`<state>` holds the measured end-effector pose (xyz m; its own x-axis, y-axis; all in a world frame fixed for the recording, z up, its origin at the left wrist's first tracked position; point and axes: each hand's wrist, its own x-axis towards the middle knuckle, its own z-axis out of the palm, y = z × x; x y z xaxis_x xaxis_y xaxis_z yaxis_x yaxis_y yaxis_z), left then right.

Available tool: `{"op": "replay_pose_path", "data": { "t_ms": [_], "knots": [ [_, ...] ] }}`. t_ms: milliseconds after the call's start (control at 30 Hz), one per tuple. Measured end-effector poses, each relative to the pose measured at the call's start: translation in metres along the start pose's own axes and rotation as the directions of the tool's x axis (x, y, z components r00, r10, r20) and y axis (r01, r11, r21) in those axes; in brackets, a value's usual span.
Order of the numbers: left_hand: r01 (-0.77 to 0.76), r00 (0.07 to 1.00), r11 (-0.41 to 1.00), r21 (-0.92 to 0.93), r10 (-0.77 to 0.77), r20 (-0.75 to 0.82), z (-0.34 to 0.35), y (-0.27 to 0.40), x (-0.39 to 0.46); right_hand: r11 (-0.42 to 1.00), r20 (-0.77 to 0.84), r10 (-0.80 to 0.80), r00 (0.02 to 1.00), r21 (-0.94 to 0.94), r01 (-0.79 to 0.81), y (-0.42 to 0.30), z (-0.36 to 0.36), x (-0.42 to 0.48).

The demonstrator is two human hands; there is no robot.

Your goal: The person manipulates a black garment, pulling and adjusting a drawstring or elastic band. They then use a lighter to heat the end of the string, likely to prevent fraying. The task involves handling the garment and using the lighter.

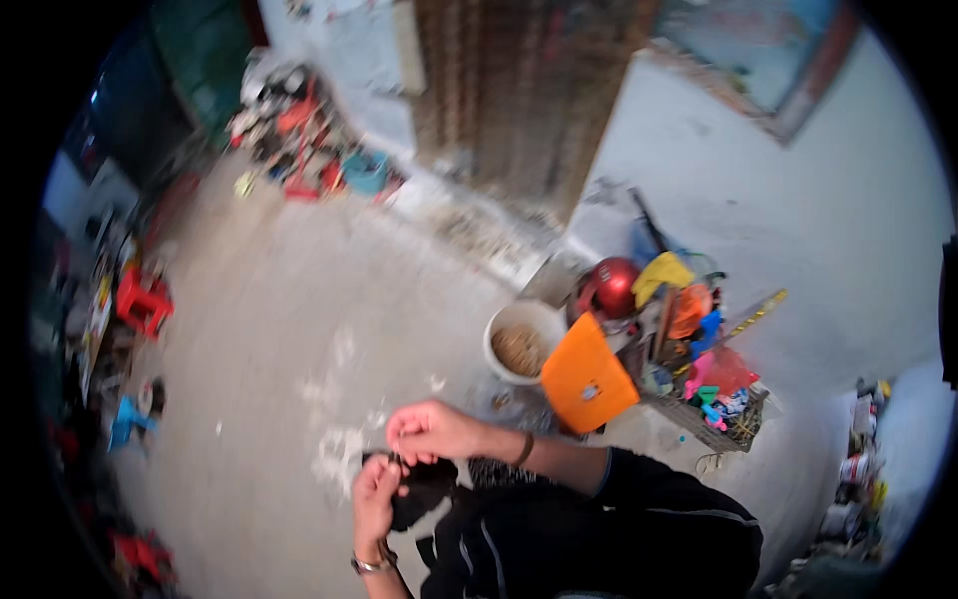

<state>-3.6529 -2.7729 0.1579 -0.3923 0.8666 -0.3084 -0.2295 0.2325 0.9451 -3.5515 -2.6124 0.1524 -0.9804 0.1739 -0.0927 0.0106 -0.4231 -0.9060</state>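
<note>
My left hand (376,490), with a metal-banded watch (374,560) at the wrist, is raised with its thumb and fingers drawn together. Just above it in the picture is my right hand (438,430), fingers curled in a pinch, a brown band (526,451) around that wrist. The fingertips of both hands meet or nearly meet at a small dark spot, too blurred to name. A black item (426,490) shows behind and beside the left fingers. Whether either hand grips it, or it lies lower down, cannot be told.
Beyond my right forearm stand a white bucket (490,352) of brown grainy material, an orange panel (591,374), a red helmet (617,286) and a crate (692,421) of colourful odds and ends. A red plastic stool (144,301) and clutter line the left. A heap (299,135) lies by the far wall.
</note>
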Motion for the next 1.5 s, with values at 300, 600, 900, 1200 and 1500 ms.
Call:
{"op": "replay_pose_path", "data": {
  "t_ms": [300,600,900,1200,1500],
  "knots": [
    [0.134,0.988,0.988,0.08,-0.127,-0.085,-0.1,0.042,0.034,0.981,-0.056,-0.062,0.997,0.182,0.071,0.014,0.037,0.072],
    [0.148,0.987,0.988,-0.045,-0.151,-0.062,-0.172,0.071,0.143,0.98,-0.439,-0.087,0.894,0.124,0.156,-0.013,-0.016,0.198],
    [0.006,0.98,0.973,-0.229,-0.051,-0.19,-0.318,0.097,0.218,0.997,-0.238,0.08,0.968,0.033,-0.075,-0.026,0.034,0.379],
    [-0.051,0.979,0.951,-0.306,-0.013,-0.204,-0.444,0.137,0.286,0.987,-0.111,0.157,0.981,-0.026,-0.161,-0.042,0.043,0.564],
    [-0.121,0.914,0.946,-0.301,-0.012,-0.405,-0.555,0.193,0.404,0.969,0.002,0.184,0.983,0.167,-0.182,-0.072,-0.009,0.758]
  ]
}}
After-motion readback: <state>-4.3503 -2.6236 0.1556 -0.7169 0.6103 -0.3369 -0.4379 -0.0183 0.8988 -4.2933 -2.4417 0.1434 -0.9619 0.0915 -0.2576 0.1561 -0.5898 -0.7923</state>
